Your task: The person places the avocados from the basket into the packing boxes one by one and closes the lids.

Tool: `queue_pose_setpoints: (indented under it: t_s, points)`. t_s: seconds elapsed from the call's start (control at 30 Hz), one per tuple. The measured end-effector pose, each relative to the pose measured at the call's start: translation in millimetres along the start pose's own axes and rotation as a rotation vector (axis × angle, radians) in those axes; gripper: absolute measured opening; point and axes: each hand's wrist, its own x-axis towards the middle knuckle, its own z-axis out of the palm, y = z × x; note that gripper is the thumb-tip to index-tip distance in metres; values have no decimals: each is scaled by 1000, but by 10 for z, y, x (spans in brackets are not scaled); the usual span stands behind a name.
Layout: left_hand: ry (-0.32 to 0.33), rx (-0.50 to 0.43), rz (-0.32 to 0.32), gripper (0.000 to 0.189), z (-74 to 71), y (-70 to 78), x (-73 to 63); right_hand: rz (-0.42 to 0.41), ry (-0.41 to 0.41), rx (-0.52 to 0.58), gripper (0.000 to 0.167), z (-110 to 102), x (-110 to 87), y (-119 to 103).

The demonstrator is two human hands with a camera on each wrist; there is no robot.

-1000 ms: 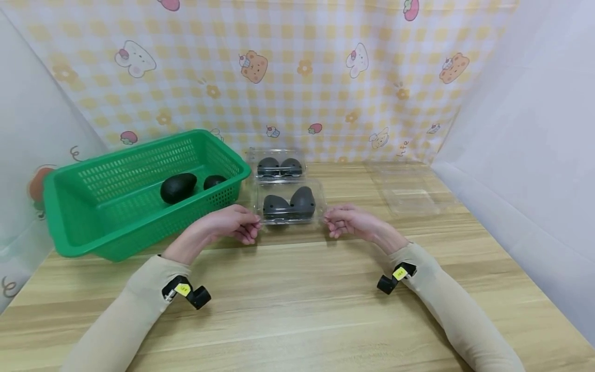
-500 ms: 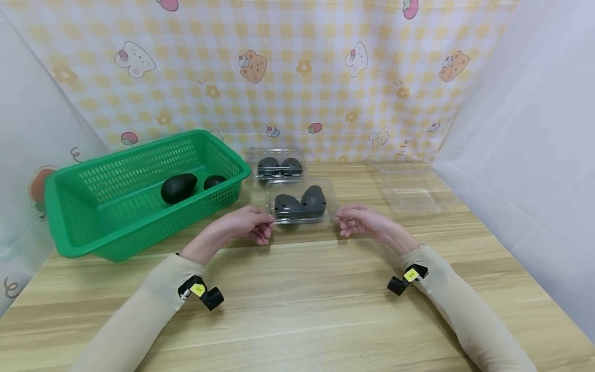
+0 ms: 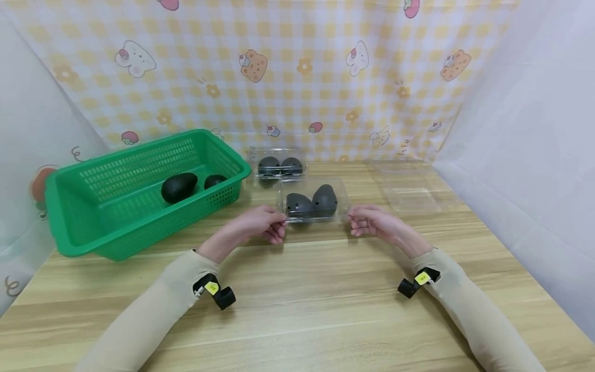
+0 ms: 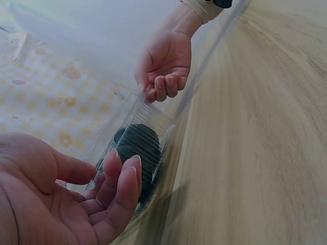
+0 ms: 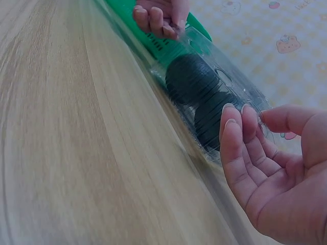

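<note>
A clear plastic clamshell box [image 3: 309,219] with two dark avocados [image 3: 324,200] inside is held at the middle of the table. My left hand [image 3: 261,225] pinches its near left corner between thumb and fingers. At the near right corner, my right hand [image 3: 378,226] pinches the rim the same way. The left wrist view shows the left thumb and curled fingers at the box's edge, with an avocado [image 4: 140,148] behind the ridged plastic. In the right wrist view, the right fingertips overlap the box's end.
Behind stands a second clamshell box [image 3: 297,153] with dark avocados. To the left, a green plastic basket [image 3: 139,227] contains two avocados [image 3: 178,187]. Clear plastic packaging [image 3: 409,194] lies at the back right, before a checked curtain [image 3: 302,103].
Both hands have moved to the right together, carrying the near clamshell box with them away from the green basket. The basket and the rear box stay where they were.
</note>
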Motion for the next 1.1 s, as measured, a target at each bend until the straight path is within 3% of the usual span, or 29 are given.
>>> queue_pose_setpoints:
  t_s: [0.43,0.63,1.1]
  points:
    - [-10,-30,3,32,217,77,142,-28,62,10,22,-154,-129,18]
    - [9,-26,4,32,278,100,213,-53,73,34,24,-184,-166,19]
    - [5,-35,2,30,404,153,356,-84,183,57,26,-225,-270,27]
